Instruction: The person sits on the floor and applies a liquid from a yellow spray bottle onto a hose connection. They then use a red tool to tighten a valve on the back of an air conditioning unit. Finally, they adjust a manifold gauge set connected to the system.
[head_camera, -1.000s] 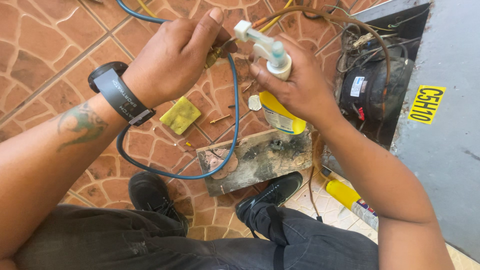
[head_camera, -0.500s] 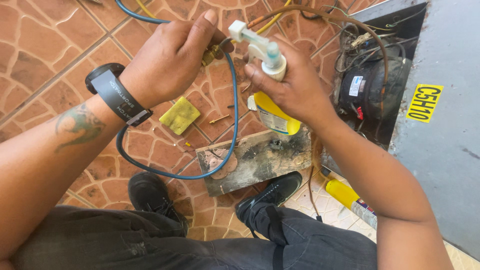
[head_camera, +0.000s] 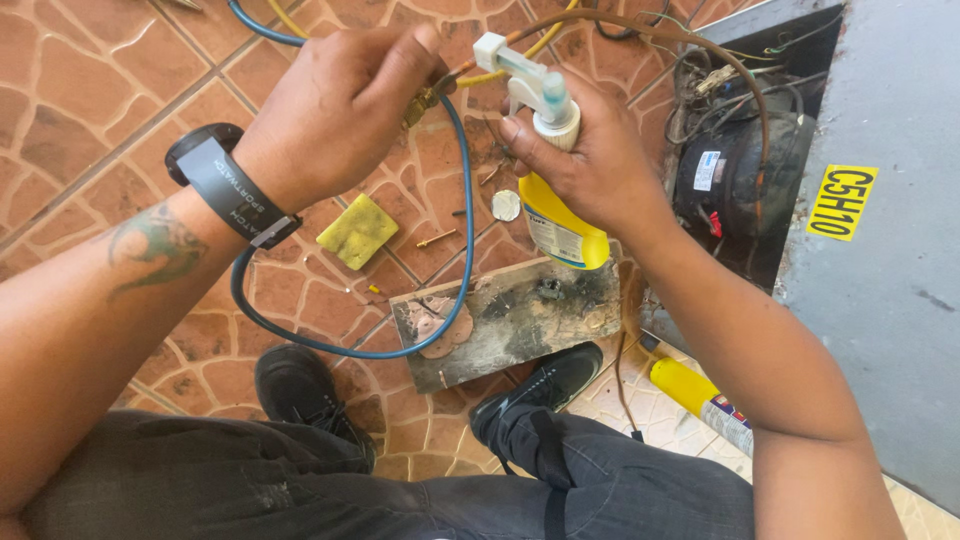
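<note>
Gripping a yellow spray bottle with white trigger head, right hand wrapped around its neck, nozzle aimed at a brass fitting. Pinching that fitting between closed fingers, left hand, blue hose looping down from it over a scorched wooden board on the tiled floor. Lying near the board's far left corner, a yellow sponge; beyond its right end, a black compressor.

Glossy plastic spray bottle, brass fitting, rubber hose.
</note>
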